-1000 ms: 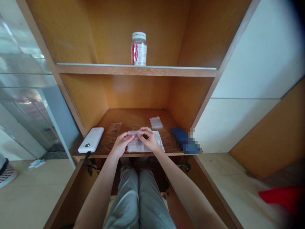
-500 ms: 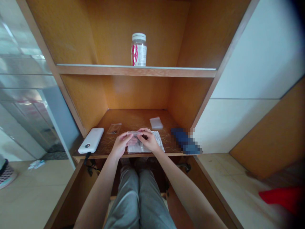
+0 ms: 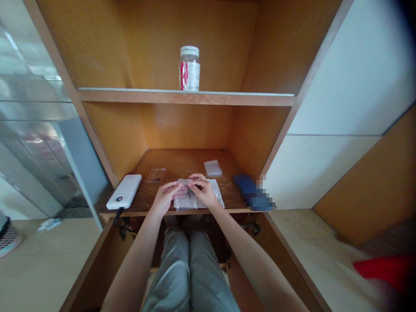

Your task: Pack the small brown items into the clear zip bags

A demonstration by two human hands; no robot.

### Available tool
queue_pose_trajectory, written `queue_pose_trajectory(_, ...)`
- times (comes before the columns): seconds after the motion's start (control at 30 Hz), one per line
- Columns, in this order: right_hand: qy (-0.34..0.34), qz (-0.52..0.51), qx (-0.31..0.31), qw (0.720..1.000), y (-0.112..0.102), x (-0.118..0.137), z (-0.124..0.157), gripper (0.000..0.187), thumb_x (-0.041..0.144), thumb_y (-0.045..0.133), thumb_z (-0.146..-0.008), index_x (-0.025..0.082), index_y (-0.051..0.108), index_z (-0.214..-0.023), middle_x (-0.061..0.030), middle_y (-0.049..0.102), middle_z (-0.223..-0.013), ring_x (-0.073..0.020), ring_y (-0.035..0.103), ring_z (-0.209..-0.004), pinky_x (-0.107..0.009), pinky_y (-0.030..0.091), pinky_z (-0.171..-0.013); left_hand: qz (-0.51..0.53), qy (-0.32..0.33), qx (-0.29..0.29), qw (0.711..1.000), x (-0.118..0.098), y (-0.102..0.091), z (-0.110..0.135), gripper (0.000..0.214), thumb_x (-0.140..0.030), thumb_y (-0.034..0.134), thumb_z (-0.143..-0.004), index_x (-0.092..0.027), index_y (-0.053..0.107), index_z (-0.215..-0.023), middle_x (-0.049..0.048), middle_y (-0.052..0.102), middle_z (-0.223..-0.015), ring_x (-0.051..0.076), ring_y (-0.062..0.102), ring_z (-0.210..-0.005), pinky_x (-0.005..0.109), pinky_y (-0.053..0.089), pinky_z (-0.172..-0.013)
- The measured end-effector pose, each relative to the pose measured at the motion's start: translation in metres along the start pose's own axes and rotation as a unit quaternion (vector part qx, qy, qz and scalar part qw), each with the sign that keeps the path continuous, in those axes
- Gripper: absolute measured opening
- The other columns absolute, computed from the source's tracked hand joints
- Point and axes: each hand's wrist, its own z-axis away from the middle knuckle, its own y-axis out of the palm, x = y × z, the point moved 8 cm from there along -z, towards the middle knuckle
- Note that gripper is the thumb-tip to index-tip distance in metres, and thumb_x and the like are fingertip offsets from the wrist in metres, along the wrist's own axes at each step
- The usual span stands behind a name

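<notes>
Both my hands meet over the front of the wooden shelf (image 3: 182,162). My left hand (image 3: 166,197) and my right hand (image 3: 203,193) each pinch the top edge of a small clear plastic bag (image 3: 186,197), which hangs between them above a white sheet (image 3: 217,193) lying on the shelf. Something small and dark sits at my right fingertips; I cannot make out what it is. Another small clear bag (image 3: 156,175) lies to the left, and a small white packet (image 3: 212,167) lies further back.
A white power bank (image 3: 125,191) lies at the shelf's front left with a cable hanging below. A blurred blue object (image 3: 251,193) sits at the front right. A clear jar with a white lid (image 3: 189,69) stands on the upper shelf. My grey-trousered knees are underneath.
My fingers have shifted slightly along the bag's top edge, drawing closer together. Nothing else has moved.
</notes>
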Motion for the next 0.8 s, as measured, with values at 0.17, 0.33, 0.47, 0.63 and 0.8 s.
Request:
queue_pose_trajectory(0.17,-0.007,-0.011,0.001,1.000,0.0001,-0.0008,0.0005,0.010,0.027,0.058,-0.077,0.024,0.068,-0.076,-0.0046,0.058,-0.095,-0.0159,0.054,-0.094,-0.034,0.043,-0.085,0.009,-0.004,-0.007,1.000,0.0023,-0.0033,-0.0006,0.027,-0.030,0.070,-0.063,-0.013,0.066,-0.083,0.0095,0.070,-0.083,0.025,0.065,-0.081,0.040,0.051,-0.073)
queue_pose_trajectory(0.33,-0.003,-0.012,0.010,1.000,0.0011,0.0017,0.0001,0.009,0.027,0.059,-0.075,0.025,0.068,-0.075,-0.0044,0.058,-0.096,-0.0166,0.054,-0.094,-0.035,0.043,-0.085,0.001,0.001,0.000,1.000,0.0015,-0.0002,-0.0007,0.023,-0.027,0.069,-0.064,-0.013,0.066,-0.082,0.0078,0.069,-0.081,0.022,0.065,-0.078,0.038,0.051,-0.073)
queue_pose_trajectory(0.47,-0.009,-0.008,0.027,1.000,0.0034,0.0051,0.0003,0.011,0.029,0.058,-0.076,0.024,0.067,-0.076,-0.0046,0.057,-0.098,-0.0164,0.053,-0.096,-0.034,0.042,-0.085,-0.020,0.001,0.001,1.000,0.0037,-0.0001,-0.0018,0.023,-0.027,0.070,-0.063,-0.013,0.066,-0.080,0.0066,0.069,-0.077,0.020,0.065,-0.071,0.038,0.050,-0.074)
queue_pose_trajectory(0.63,-0.017,0.020,0.041,0.999,0.0065,0.0070,0.0009,0.009,0.026,0.058,-0.076,0.023,0.066,-0.078,-0.0050,0.056,-0.098,-0.0164,0.052,-0.097,-0.034,0.041,-0.087,-0.028,0.001,-0.021,0.999,0.0041,-0.0033,-0.0024,0.023,-0.028,0.072,-0.059,-0.013,0.066,-0.075,0.0041,0.068,-0.071,0.019,0.064,-0.065,0.037,0.050,-0.073)
queue_pose_trajectory(0.8,-0.035,0.024,0.040,0.998,0.0077,0.0062,0.0016,0.007,0.023,0.060,-0.074,0.022,0.066,-0.076,-0.0050,0.055,-0.098,-0.0156,0.052,-0.097,-0.033,0.042,-0.086,-0.071,0.001,-0.018,0.997,-0.0006,0.0016,-0.0010,0.024,-0.029,0.072,-0.058,-0.011,0.065,-0.072,0.0042,0.067,-0.069,0.017,0.063,-0.064,0.034,0.050,-0.071)
